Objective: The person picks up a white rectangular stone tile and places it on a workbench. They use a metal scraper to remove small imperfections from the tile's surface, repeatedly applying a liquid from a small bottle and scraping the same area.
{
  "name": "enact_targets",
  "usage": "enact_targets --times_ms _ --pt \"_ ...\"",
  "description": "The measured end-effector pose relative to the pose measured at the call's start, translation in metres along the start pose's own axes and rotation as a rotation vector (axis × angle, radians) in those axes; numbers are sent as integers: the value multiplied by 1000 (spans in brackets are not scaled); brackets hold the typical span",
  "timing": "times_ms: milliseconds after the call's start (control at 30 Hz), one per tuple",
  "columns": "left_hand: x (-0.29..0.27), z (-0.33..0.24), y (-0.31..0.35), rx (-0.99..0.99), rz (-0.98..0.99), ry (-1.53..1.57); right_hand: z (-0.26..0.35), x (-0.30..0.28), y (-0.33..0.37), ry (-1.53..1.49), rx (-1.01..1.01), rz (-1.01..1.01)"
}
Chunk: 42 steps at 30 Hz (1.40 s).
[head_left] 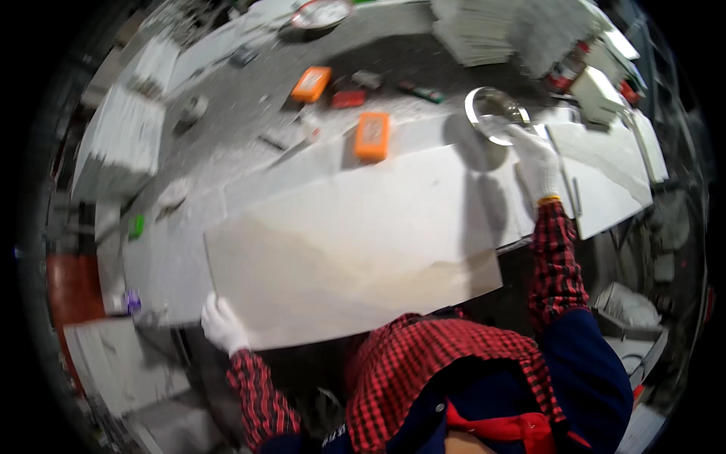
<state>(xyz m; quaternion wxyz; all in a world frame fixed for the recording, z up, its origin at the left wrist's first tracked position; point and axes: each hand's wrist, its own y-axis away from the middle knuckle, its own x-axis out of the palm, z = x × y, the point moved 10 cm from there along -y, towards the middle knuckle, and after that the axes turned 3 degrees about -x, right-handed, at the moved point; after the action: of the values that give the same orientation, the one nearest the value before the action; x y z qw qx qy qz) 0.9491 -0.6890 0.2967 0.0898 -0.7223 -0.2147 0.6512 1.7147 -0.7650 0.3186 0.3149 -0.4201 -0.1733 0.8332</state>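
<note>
A large pale slab with soft beige, cloud-like veining lies in front of me, its near edge by my body. My left hand, in a white knit glove, grips the slab's left edge near the close corner. Farther off to the right, my gloved right hand has its fingers at the near rim of a shiny round metal bowl. Something whitish shows inside the bowl, too blurred to name. The fingertips on the bowl are partly hidden.
Beyond the slab are an orange box, another orange box, a red block and a green tool. Stacked tiles stand at left and far right. A red-rimmed dish sits at the back.
</note>
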Motion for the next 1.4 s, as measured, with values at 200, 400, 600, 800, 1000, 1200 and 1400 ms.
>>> enact_targets --times_ms 200,400,600,800,1000,1200,1400 --pt "-5 -1 -3 70 -35 21 55 25 32 -43 77 108" --pt "-5 2 2 68 -44 19 155 96 59 -112 -27 249" --pt "-3 5 0 47 -28 39 216 163 79 -92 -78 501" --pt "-4 5 -1 37 -16 66 248 188 86 0 -276 530" --pt "-2 6 -2 23 0 74 254 196 87 92 -354 545" --pt "-2 8 -1 11 -4 71 232 193 84 -94 -156 507" --pt "3 9 -1 5 10 39 232 199 82 -137 -108 536"
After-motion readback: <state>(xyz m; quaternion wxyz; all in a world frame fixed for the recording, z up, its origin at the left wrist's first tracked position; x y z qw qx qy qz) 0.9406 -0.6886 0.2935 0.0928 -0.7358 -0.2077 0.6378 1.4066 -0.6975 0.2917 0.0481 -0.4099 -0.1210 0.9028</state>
